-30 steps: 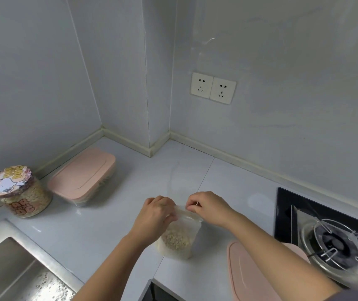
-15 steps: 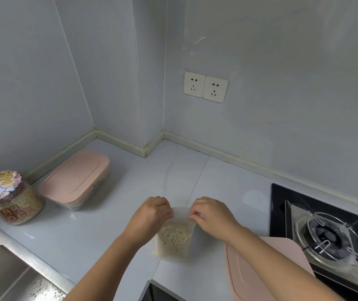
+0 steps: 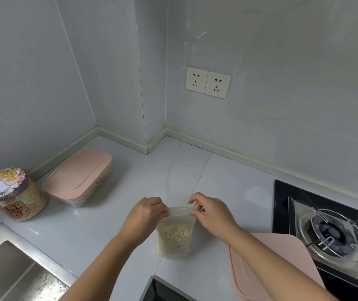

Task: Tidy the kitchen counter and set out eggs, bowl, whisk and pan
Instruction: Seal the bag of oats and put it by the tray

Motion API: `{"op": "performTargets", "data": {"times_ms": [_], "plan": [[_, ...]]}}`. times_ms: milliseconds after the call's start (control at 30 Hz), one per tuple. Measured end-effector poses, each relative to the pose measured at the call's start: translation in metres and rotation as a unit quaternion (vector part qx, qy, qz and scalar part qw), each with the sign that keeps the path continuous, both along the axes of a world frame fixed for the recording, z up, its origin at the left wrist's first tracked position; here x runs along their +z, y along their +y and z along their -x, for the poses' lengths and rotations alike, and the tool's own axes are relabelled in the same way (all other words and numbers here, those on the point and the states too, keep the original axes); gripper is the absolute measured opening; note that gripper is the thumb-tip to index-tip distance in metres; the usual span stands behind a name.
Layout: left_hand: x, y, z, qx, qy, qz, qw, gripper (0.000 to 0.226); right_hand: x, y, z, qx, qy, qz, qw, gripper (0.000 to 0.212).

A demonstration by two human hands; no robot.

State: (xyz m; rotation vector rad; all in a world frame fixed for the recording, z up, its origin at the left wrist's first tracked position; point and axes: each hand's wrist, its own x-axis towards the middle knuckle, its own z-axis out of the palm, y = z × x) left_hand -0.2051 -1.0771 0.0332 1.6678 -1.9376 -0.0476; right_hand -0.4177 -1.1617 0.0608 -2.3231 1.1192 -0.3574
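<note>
obs., left to right. sink (image 3: 10, 268) at the near left corner. behind it a jar (image 3: 14, 193) with a cartoon paper lid, and just beside that a pink-lidded box (image 3: 79, 175) against the wall. no eggs, bowl, whisk or pan in view.

centre: a clear bag (image 3: 174, 233) about half full of pale grain stands upright on the table (image 3: 228, 181), close to the front edge, on the seam between two slabs. its long axis is vertical and its mouth runs left to right, straight across between my hands.

left grip (image 3: 145, 216): fingers curled onto the top left corner of the bag, back of the hand towards the camera. i judge it a pinch, though the fingertips are hidden. right grip (image 3: 214, 213): thumb and forefinger pinching the top right corner, the other fingers lifted. both grips sit level with the mouth and equally near it, with the body of the bag hanging below them.

right: a second pink lid (image 3: 297, 255) under my right forearm, then a gas burner (image 3: 334, 233) on a black hob.

judgement: tidying step, closing the bag. the seal lies along the line joining the grips, so the next move likely runs sideways along that line. risk: the bag is soft and could tip or spill if pulled unevenly.
</note>
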Motion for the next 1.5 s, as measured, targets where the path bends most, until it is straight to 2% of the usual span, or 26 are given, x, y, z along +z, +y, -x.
{"op": "performTargets", "data": {"times_ms": [67,133,300,467,567,633,733,867,1067,1167,1367,1433,1500], "plan": [[0.006,0.001,0.001,0.012,-0.002,0.030,0.999,0.028,0.001,0.000,0.001,-0.024,-0.046,0.006,0.999,0.019],[0.005,0.002,0.003,0.026,0.003,0.035,0.999,0.026,-0.004,0.003,0.001,-0.036,-0.069,0.019,0.997,0.014],[-0.022,0.010,0.005,0.031,0.021,-0.029,0.999,0.032,-0.031,0.014,0.000,-0.056,-0.043,-0.049,0.996,0.013],[-0.029,0.020,-0.005,0.034,0.101,-0.057,0.993,0.007,-0.036,0.020,0.001,-0.123,-0.080,-0.106,0.983,0.004],[-0.030,0.021,-0.005,0.048,0.169,-0.061,0.983,0.005,-0.036,0.024,-0.003,-0.165,-0.126,-0.139,0.968,0.005],[-0.026,0.019,-0.001,0.059,0.248,-0.056,0.965,0.007,-0.034,0.026,-0.005,-0.189,-0.154,-0.157,0.957,0.005],[-0.017,0.018,0.005,0.079,0.380,-0.074,0.919,0.012,-0.030,0.030,-0.007,-0.206,-0.212,-0.182,0.938,0.014],[0.008,0.014,0.012,0.072,0.498,-0.075,0.861,0.013,-0.012,0.036,-0.008,-0.202,-0.305,-0.183,0.912,0.018],[0.058,-0.003,0.039,0.032,0.474,0.009,0.880,0.012,0.030,0.048,-0.002,-0.198,-0.432,-0.127,0.870,0.014],[0.078,-0.006,0.060,0.026,0.473,0.058,0.879,0.011,0.049,0.054,0.005,-0.199,-0.466,-0.092,0.857,0.014],[0.116,-0.002,0.138,-0.013,0.486,0.095,0.869,0.013,0.089,0.082,0.063,-0.237,-0.550,-0.059,0.798,0.013],[0.123,0.001,0.175,-0.037,0.481,0.092,0.871,0.013,0.098,0.094,0.105,-0.224,-0.532,-0.083,0.812,0.020],[0.127,0.006,0.211,-0.053,0.479,0.085,0.872,0.012,0.097,0.104,0.145,-0.207,-0.485,-0.132,0.839,0.043]]}}
